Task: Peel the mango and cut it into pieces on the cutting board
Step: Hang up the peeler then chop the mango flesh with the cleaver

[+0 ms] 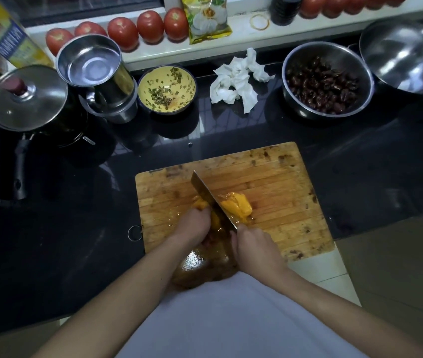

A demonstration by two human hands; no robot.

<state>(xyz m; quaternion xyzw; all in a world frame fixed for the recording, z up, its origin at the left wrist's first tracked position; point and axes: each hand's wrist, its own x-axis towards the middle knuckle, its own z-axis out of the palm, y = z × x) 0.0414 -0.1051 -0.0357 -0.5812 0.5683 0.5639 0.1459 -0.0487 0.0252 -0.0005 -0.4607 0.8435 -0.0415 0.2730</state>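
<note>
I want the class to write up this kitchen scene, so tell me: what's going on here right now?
A person is cutting a peeled mango on a wooden cutting board that lies on a dark counter. The right hand grips a knife, whose blade is set into the orange flesh, while the left hand holds the fruit steady. One chunk lies to the right of the blade. The mango is not yet fully cut into pieces.

Home kitchen for sure — dark glossy countertop (pixel 360 161), lidded pot (pixel 27 98), steel bowls (pixel 328 78), a worn wooden cutting board (pixel 270 177), and tomatoes (pixel 122 32) lined up on the window ledge (pixel 308 27) — nobody's restaurant.
</note>
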